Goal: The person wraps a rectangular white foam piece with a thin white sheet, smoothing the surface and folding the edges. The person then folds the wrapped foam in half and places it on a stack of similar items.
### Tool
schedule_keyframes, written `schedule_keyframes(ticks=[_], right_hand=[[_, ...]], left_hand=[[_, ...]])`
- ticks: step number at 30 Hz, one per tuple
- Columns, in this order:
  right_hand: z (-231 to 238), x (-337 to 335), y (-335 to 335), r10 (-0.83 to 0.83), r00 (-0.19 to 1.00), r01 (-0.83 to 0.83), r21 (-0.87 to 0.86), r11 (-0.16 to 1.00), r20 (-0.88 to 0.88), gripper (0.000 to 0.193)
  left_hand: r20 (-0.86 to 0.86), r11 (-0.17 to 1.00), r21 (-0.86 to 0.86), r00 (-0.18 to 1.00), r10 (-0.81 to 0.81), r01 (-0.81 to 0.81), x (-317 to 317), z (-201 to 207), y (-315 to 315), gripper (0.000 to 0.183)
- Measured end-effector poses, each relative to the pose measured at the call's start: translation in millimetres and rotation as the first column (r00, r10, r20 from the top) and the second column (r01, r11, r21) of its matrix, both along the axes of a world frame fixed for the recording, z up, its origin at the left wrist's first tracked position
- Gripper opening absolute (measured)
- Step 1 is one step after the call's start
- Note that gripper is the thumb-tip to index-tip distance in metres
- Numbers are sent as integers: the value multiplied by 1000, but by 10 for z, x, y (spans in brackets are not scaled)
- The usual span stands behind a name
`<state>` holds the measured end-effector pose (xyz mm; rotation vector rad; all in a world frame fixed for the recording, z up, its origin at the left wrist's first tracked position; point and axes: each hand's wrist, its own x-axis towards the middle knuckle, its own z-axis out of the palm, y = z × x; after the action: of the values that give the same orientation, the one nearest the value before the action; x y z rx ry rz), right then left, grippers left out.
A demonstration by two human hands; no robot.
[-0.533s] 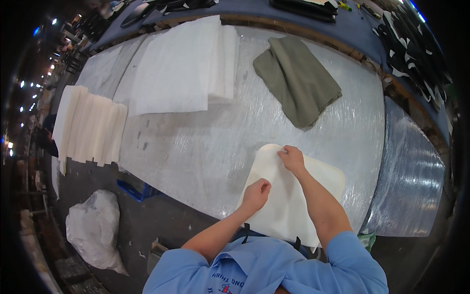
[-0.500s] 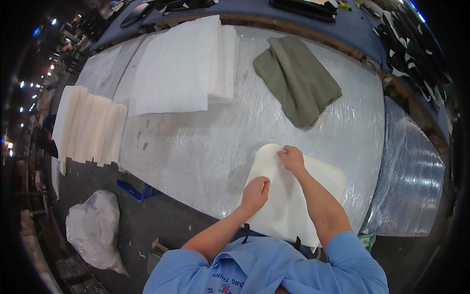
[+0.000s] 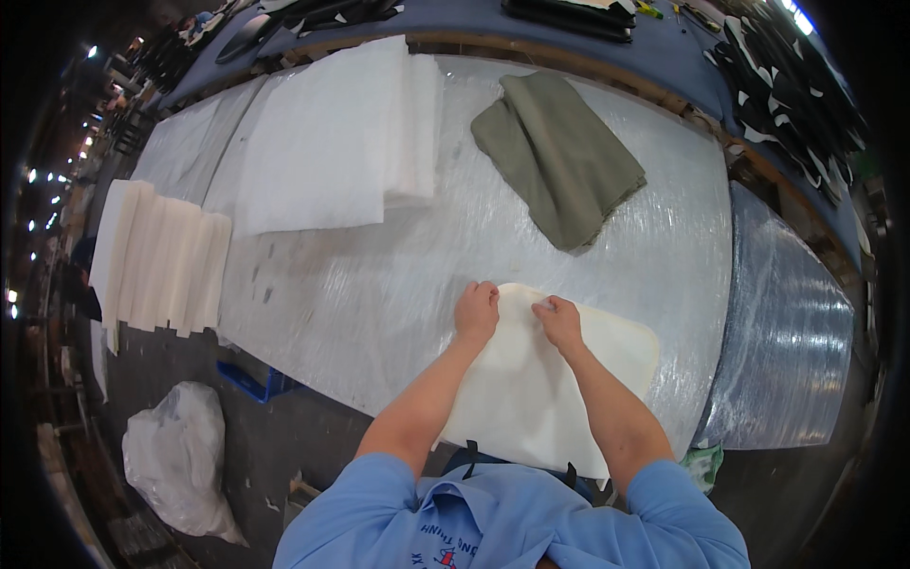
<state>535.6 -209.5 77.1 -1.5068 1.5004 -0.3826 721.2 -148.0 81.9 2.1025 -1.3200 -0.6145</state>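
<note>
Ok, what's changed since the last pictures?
The left hand moved forward to the far left corner of the cream sheet; whether it grips there is unclear. The right hand stays near the far edge. The green cloth and white sheets lie as before.

Curled fingers hide whatever lies inside the person's bare left hand [image 3: 477,313] and bare right hand [image 3: 559,324]; whether these 2 hands pinch the cream, round-cornered flat sheet [image 3: 540,389] cannot be told. The left forearm covers part of its left side. The light-blue short-sleeved shirt [image 3: 559,522] runs off the lower edge. The tabletop partly hides a blue plastic crate [image 3: 256,381]. Far left, background shelving blurs into darkness. A small yellow-green object [image 3: 649,9] is too tiny to identify.
</note>
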Motion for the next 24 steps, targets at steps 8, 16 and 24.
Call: schedule_keyframes(ticks=[8,16,24], right_hand=[[356,-111,273,-92,980,5,449,893,173,29],[518,197,45,164,986,-164,-19,986,-11,35],[141,273,7,258,937,-283,-83,955,-235,36]], left_hand=[[-94,970,83,971,-221,229,234,-20,-317,15],[-201,997,66,979,-18,32,93,-1,-135,35],[-202,1000,-22,979,-14,10,36,-43,-50,42]])
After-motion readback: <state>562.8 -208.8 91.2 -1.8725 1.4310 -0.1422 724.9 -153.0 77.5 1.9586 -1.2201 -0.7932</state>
